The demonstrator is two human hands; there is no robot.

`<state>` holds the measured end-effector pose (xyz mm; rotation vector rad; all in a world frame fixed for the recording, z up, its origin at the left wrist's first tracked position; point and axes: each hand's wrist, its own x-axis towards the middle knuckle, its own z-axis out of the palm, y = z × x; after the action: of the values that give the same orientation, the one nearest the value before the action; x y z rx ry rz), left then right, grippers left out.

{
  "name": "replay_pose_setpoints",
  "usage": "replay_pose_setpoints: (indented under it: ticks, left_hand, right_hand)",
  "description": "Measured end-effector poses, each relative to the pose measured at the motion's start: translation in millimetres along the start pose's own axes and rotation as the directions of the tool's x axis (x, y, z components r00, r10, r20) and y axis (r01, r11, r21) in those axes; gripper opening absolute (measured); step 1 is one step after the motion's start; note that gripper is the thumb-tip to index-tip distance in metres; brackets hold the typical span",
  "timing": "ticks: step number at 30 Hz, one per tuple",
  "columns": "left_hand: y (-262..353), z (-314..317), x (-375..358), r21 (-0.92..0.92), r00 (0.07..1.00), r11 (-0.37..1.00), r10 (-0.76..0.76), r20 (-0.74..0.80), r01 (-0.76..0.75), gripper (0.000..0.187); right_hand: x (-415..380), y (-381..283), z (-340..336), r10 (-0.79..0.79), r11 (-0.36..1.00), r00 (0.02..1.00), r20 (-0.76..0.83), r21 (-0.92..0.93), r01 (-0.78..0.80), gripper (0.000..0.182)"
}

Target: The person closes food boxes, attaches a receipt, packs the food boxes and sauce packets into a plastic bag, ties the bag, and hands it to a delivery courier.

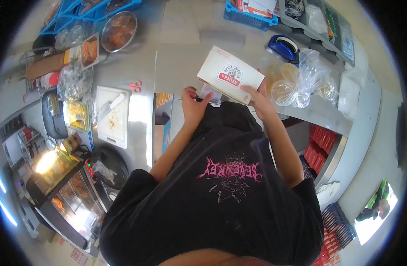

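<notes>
My right hand [261, 99] grips a white takeaway box [228, 75] printed "Spicy Chicken D'Paman" by its right end, thumb on the printed face. The box is tilted over the front edge of the steel counter. Just below its left end, my left hand [195, 105] is closed, with the thumb against a small white printed slip [211, 93]. Part of that slip is hidden under the box.
On the left lie a white cutting board [112, 128] with a knife [109, 108], and red scissors [135, 85]. A steel bowl [119, 32] of food stands behind. At right are a blue tape dispenser [284, 48] and tied plastic bags [303, 84]. Red boxes [319, 146] fill a shelf below.
</notes>
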<state>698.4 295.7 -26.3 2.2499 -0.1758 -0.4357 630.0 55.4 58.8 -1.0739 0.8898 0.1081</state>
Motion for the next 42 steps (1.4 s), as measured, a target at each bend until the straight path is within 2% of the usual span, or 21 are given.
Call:
replay_pose_setpoints:
  ticks: [2, 6, 8, 9, 10, 12, 14, 16, 18, 19, 22, 23, 24, 26, 28, 29, 32, 36, 38, 40, 42]
  left_hand:
    - [1.4, 18.2, -4.2, -0.056, 0.961, 0.998, -0.026, -0.276, 0.011, 0.067]
    - [-9.8, 44.8, -14.6, 0.097, 0.871, 0.995, 0.042, -0.489, 0.007, 0.066]
    - [-1.0, 43.2, -19.6, -0.453, 0.923, 0.872, -0.312, -0.224, 0.184, 0.058]
    - [2.0, 38.1, -24.1, -0.456, 0.92, 0.87, -0.318, -0.23, 0.187, 0.058]
    - [0.1, 27.0, -28.9, -0.469, 0.934, 0.836, -0.352, -0.057, 0.286, 0.051]
    - [-28.4, -2.9, -35.3, -0.341, 0.891, 0.834, -0.338, 0.304, 0.433, 0.039]
    - [-27.8, -50.3, -30.8, 0.114, 0.811, 0.919, -0.388, 0.439, 0.378, 0.041]
    - [-18.1, -85.3, -30.8, -0.115, 0.743, 0.816, -0.445, 0.499, 0.566, 0.04]
    - [-66.2, -124.2, -11.5, -0.347, 0.8, 0.773, -0.32, 0.508, 0.53, 0.041]
    - [-73.5, -133.7, -6.8, -0.613, 0.89, 0.652, -0.253, 0.378, 0.446, 0.04]
    - [-10.2, -135.8, 25.3, -0.678, 0.992, 0.729, -0.009, 0.128, 0.094, 0.04]
    - [-5.5, -124.7, 43.2, -0.941, 0.981, 0.326, 0.139, 0.139, 0.087, 0.042]
    - [-0.7, -109.6, 59.3, -0.977, 0.959, -0.157, 0.264, 0.1, 0.145, 0.044]
    - [10.2, -68.5, 90.8, -0.973, 0.945, -0.082, 0.268, 0.188, 0.216, 0.048]
    - [-4.2, -19.2, 113.3, -0.834, 0.934, 0.445, -0.013, 0.358, 0.326, 0.052]
    - [4.1, -8.4, 114.7, -0.82, 0.913, 0.433, -0.017, 0.408, 0.374, 0.054]
    - [9.7, -7.8, 114.2, -0.778, 0.873, 0.444, -0.022, 0.487, 0.445, 0.057]
    - [35.2, -28.7, 93.0, -0.722, 0.834, 0.511, 0.016, 0.551, 0.467, 0.057]
    - [63.8, -43.8, 60.1, -0.719, 0.792, 0.501, 0.102, 0.602, 0.482, 0.06]
    - [105.2, -53.9, 19.8, -0.71, 0.736, 0.532, 0.218, 0.641, 0.461, 0.061]
    - [117.3, -48.0, -12.4, -0.652, 0.764, 0.698, 0.237, 0.6, 0.295, 0.06]
  right_hand:
    - [7.8, 0.9, -7.4, 0.038, 0.999, 0.996, 0.077, 0.003, -0.039, 0.107]
    - [15.1, 6.4, -15.3, 0.049, 0.999, 0.991, 0.127, -0.001, -0.049, 0.106]
    - [15.9, 6.5, -16.8, 0.033, 0.999, 0.991, 0.127, -0.016, -0.031, 0.103]
    - [15.6, 6.2, -18.0, 0.036, 0.999, 0.99, 0.134, -0.022, -0.034, 0.103]
    - [15.6, 5.7, -18.1, 0.042, 0.999, 0.989, 0.143, -0.015, -0.04, 0.104]
    - [17.0, 5.8, -20.6, 0.043, 0.999, 0.987, 0.156, -0.003, -0.043, 0.104]
    - [19.5, 8.1, -23.4, 0.033, 0.999, 0.981, 0.192, 0.023, -0.038, 0.108]
    - [15.9, 3.4, -22.3, 0.034, 0.999, 0.979, 0.203, 0.03, -0.041, 0.11]
    - [14.3, 0.5, -21.9, 0.027, 0.998, 0.978, 0.205, 0.043, -0.036, 0.112]
    - [14.5, 1.3, -22.7, 0.02, 0.999, 0.977, 0.21, 0.041, -0.03, 0.114]
    - [14.6, 9.7, -25.3, -0.013, 0.999, 0.985, 0.173, 0.052, 0.004, 0.118]
    - [16.6, 14.5, -24.3, -0.024, 0.999, 0.988, 0.15, 0.046, 0.017, 0.119]
    - [19.6, 19.7, -23.2, -0.04, 0.997, 0.993, 0.115, 0.069, 0.032, 0.119]
    - [27.6, 31.7, -25.3, -0.047, 0.993, 0.982, 0.182, 0.113, 0.026, 0.122]
    - [32.9, 42.1, -22.9, -0.17, 0.985, 0.982, 0.081, -0.028, 0.173, 0.124]
    - [29.7, 43.1, -21.1, -0.124, 0.99, 0.988, 0.092, 0.075, 0.117, 0.121]
    - [22.7, 61.1, -9.3, -0.317, 0.943, 0.948, -0.025, 0.098, 0.318, 0.11]
    - [-7.9, 77.4, 2.3, -0.275, 0.935, 0.957, -0.096, 0.206, 0.29, 0.111]
    - [-47.6, 73.9, -2.6, -0.22, 0.939, 0.975, -0.026, 0.264, 0.219, 0.116]
    - [-89.2, 76.3, -17.5, -0.291, 0.913, 0.956, -0.015, 0.295, 0.283, 0.116]
    - [-125.1, 87.4, -34.7, -0.337, 0.858, 0.941, -0.026, 0.402, 0.319, 0.116]
